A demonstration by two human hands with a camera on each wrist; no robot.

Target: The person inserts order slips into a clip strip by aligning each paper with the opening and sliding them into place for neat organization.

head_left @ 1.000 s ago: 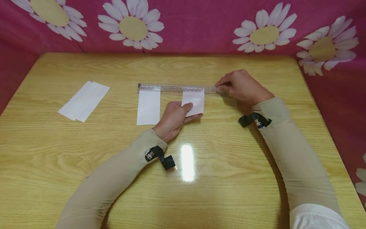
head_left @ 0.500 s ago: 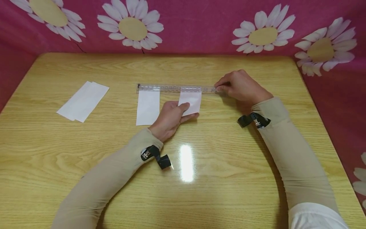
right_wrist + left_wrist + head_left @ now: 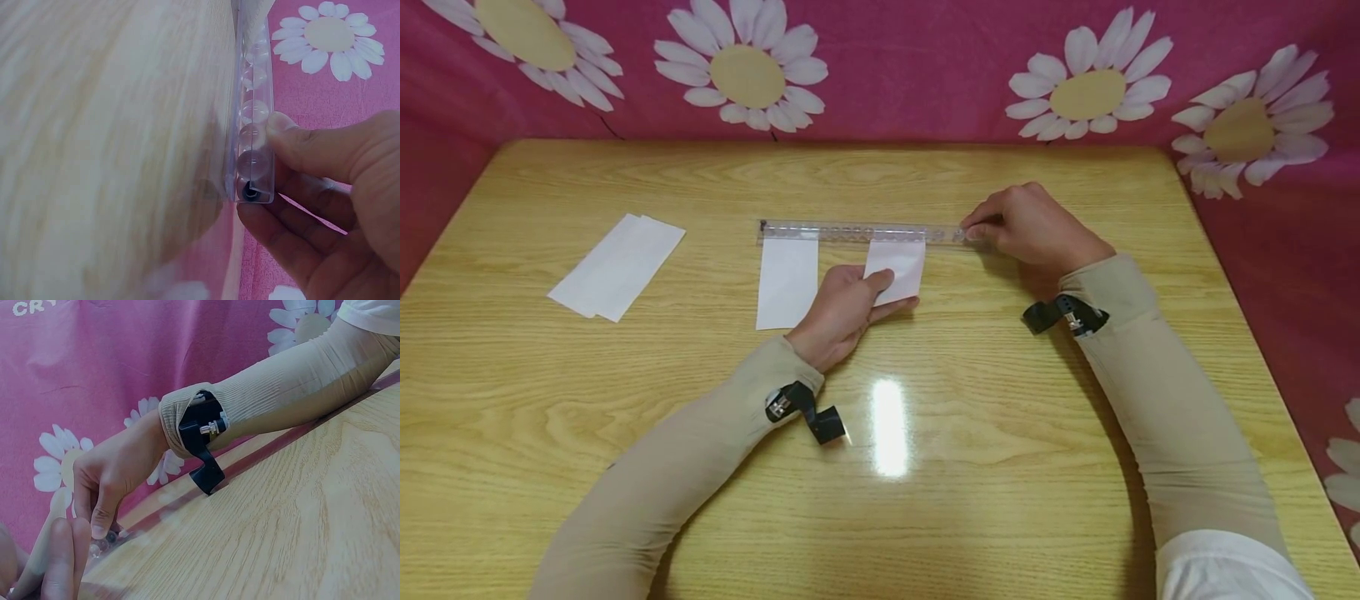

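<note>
A long clear plastic case (image 3: 850, 232) with a row of round clear balls inside lies across the table. My left hand (image 3: 842, 308) pinches a white paper slip (image 3: 906, 260), thumb on top and fingers beneath. The slip's far edge meets the near side of the case. At the case's right end, my right hand (image 3: 1037, 223) grips it between thumb and fingers; in the right wrist view a dark piece sits in that end, beside the thumb (image 3: 287, 134). Another white paper slip (image 3: 787, 279) lies flat against the case, left of my left hand.
Two overlapping white paper slips (image 3: 617, 267) lie on the left of the wooden table (image 3: 985, 433). A pink cloth (image 3: 917, 67) with daisies hangs behind the table. Black straps (image 3: 808, 408) hang from both sleeves.
My left hand has shifted slightly left along the case with its paper slip. The right hand keeps its grip at the case's end.
</note>
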